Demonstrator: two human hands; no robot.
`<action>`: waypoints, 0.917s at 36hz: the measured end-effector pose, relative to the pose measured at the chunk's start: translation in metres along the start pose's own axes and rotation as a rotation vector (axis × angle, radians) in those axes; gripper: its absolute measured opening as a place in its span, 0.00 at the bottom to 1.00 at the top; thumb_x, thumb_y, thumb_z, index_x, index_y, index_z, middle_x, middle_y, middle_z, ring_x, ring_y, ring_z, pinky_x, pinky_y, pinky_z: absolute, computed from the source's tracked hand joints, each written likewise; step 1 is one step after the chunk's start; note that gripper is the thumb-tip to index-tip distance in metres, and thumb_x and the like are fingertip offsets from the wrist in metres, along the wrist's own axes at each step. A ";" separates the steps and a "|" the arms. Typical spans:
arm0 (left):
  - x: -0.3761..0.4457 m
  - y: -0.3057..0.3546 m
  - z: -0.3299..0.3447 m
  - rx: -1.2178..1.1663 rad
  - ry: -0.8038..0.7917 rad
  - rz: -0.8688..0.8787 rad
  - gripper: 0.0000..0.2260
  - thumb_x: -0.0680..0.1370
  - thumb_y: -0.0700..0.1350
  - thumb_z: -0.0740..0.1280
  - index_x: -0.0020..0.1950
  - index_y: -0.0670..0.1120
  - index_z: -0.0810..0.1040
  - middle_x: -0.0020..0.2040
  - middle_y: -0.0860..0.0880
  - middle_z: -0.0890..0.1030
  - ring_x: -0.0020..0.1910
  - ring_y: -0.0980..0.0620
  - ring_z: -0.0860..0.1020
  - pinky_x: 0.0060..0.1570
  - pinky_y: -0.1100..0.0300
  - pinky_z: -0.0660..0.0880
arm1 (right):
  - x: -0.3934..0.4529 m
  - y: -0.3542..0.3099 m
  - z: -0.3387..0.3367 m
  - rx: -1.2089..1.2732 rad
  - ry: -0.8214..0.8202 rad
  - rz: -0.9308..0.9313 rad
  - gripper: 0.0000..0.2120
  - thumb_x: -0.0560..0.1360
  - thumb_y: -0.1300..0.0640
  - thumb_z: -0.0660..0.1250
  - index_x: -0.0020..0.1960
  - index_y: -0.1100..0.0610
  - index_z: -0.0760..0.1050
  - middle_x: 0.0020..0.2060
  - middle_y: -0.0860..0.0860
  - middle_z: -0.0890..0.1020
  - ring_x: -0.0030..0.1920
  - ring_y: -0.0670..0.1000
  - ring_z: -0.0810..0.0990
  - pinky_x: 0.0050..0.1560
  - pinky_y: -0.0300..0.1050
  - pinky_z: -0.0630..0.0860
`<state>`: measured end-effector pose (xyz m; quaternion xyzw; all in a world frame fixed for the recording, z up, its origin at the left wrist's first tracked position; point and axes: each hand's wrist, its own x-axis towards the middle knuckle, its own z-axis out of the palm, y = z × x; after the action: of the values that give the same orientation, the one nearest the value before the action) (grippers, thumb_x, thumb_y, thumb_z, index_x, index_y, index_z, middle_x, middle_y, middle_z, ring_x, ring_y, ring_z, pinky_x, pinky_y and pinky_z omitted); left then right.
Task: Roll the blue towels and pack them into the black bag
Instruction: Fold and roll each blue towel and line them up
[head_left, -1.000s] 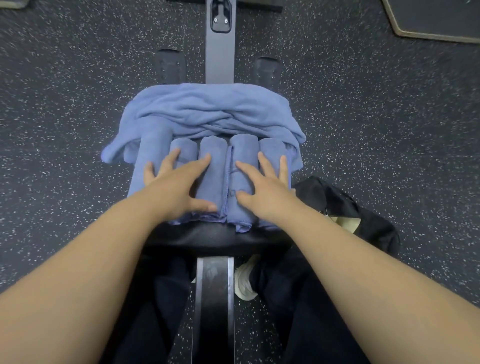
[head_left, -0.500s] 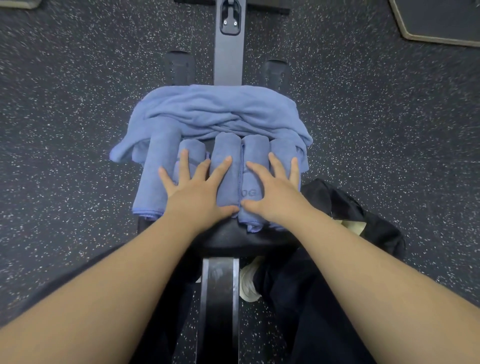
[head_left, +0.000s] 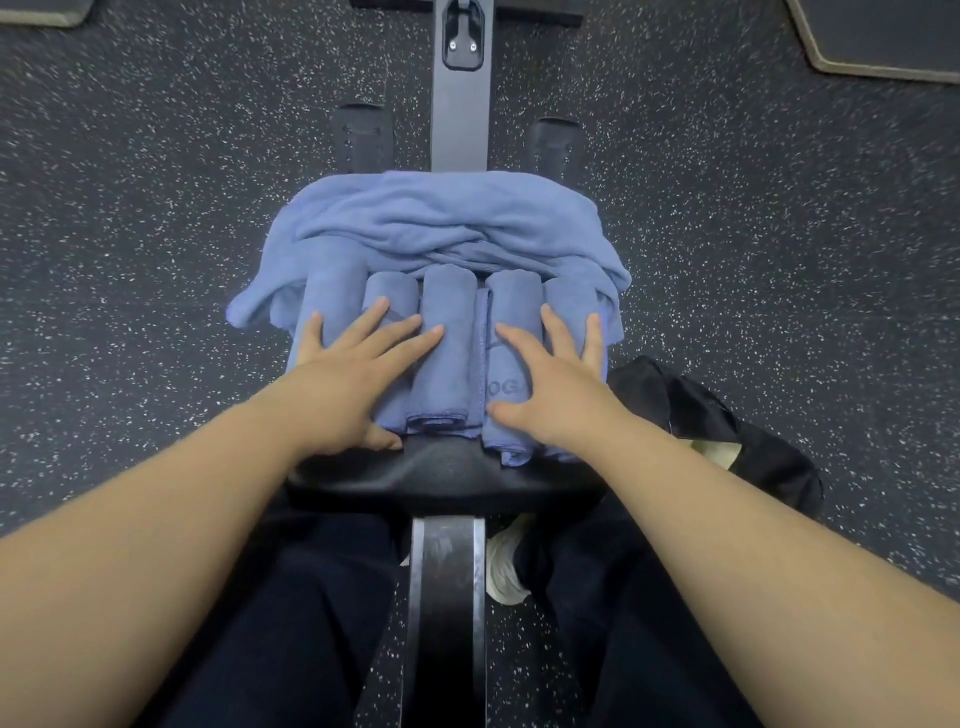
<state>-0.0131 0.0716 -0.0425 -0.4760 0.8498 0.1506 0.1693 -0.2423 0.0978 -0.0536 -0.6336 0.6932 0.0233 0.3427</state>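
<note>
Here, from the head view: five rolled blue towels (head_left: 449, 338) lined up side by side across the black padded table (head_left: 447, 475), long axes pointing away from the body. Left hand (head_left: 345, 379) flat on the leftmost rolls, fingers straight and spread, fingertips reaching over the second roll and touching the edge of the middle one, thumb tucked at the near end of the rolls against the pad. Right hand (head_left: 553, 382) flat on the two rightmost rolls, fingers straight and fanned, thumb stretched toward the middle roll; nothing gripped in either, both pressing palm-down. Between the two hands, the middle roll uncovered, with a loose flap of cloth hanging along its right side. Printed letters partly visible on the roll just under the right thumb. Beyond the fingertips, a heap of loose blue towels (head_left: 447, 223) bunched across the far half of the table, draping over its left and right edges. To the right of the right wrist and lower, on the speckled floor (head_left: 156, 208), the black bag (head_left: 727, 431), mouth open, something pale showing inside. Under the forearms, dark trousers on both sides of a metal rail (head_left: 447, 597), with a white shoe (head_left: 506, 566) just right of the rail. Past the loose heap, the same rail running on between two black footrests (head_left: 363, 137).
</note>
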 end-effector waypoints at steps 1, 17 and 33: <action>0.001 0.000 0.000 -0.013 0.013 -0.004 0.53 0.68 0.64 0.72 0.69 0.65 0.28 0.78 0.60 0.41 0.77 0.52 0.36 0.69 0.32 0.47 | 0.000 0.000 0.000 -0.002 0.001 -0.001 0.39 0.71 0.43 0.68 0.74 0.33 0.49 0.76 0.39 0.37 0.71 0.57 0.23 0.72 0.67 0.52; 0.008 0.008 0.012 -0.037 0.152 -0.042 0.46 0.70 0.71 0.63 0.69 0.61 0.30 0.79 0.55 0.46 0.78 0.49 0.40 0.68 0.33 0.49 | 0.008 0.002 -0.004 -0.050 0.066 -0.103 0.38 0.72 0.44 0.69 0.74 0.35 0.52 0.77 0.43 0.42 0.73 0.58 0.29 0.75 0.59 0.45; 0.013 0.009 -0.004 -0.183 0.046 -0.110 0.43 0.69 0.70 0.64 0.76 0.66 0.41 0.79 0.55 0.39 0.77 0.51 0.36 0.70 0.34 0.41 | 0.023 -0.014 -0.012 -0.068 0.099 -0.030 0.29 0.74 0.40 0.65 0.71 0.32 0.57 0.77 0.45 0.45 0.75 0.59 0.32 0.72 0.67 0.41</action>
<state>-0.0283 0.0647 -0.0439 -0.5388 0.8086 0.2072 0.1138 -0.2347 0.0696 -0.0505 -0.6555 0.6986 0.0107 0.2866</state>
